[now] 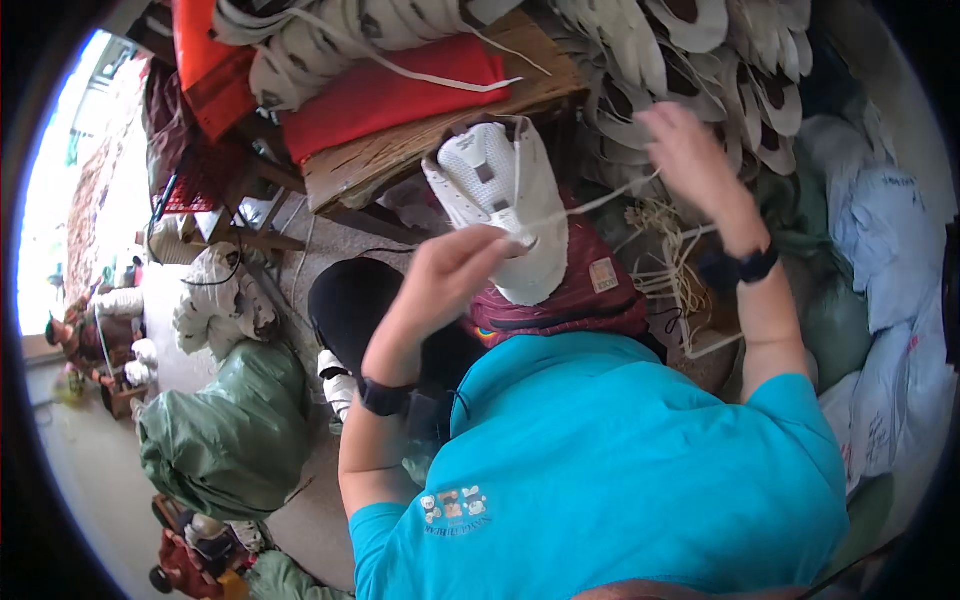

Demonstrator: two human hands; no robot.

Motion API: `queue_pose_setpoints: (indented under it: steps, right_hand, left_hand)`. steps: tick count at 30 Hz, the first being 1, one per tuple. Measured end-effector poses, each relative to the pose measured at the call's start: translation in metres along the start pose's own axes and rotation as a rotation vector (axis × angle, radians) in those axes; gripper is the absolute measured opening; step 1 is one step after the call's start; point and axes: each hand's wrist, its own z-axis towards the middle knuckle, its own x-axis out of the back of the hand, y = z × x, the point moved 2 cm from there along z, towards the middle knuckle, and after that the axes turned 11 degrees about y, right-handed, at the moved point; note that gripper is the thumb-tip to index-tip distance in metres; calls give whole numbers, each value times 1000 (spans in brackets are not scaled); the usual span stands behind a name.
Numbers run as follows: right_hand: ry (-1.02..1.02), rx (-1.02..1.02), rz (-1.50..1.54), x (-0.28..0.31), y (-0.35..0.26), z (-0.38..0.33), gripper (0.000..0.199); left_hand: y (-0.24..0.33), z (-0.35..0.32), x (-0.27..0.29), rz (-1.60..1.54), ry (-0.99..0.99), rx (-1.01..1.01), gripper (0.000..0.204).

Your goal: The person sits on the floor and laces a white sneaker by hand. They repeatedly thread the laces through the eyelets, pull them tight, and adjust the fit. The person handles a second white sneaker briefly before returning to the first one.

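A white shoe upper [500, 190] stands in front of me, resting on a dark red cushion [580, 290] on my lap. My left hand [455, 275] grips the shoe upper at its lower edge, fingers closed on it. My right hand [685, 150] is raised to the right and pulls a pale cord [600, 203] that runs from the shoe upper to its fingers. The hand is blurred. Both wrists wear dark bands.
A wooden bench [430, 140] with red cloth [390, 95] and stacked white shoe parts stands behind the shoe. More white soles [700, 60] pile at the upper right. Loose cords [670, 260] lie beside my right arm. A green sack [235, 430] and pale sacks [890, 260] flank me.
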Motion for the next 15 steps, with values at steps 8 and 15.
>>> queue_pose_setpoints:
  steps: [8,15]
  right_hand:
    - [-252,-174,1072,-3,-136,20,26]
    - [-202,-285,1019,-7,-136,22,15]
  left_hand:
    - [-3,14,-6,66,-25,133,27]
    - [-18,9,-4,9,-15,91,28]
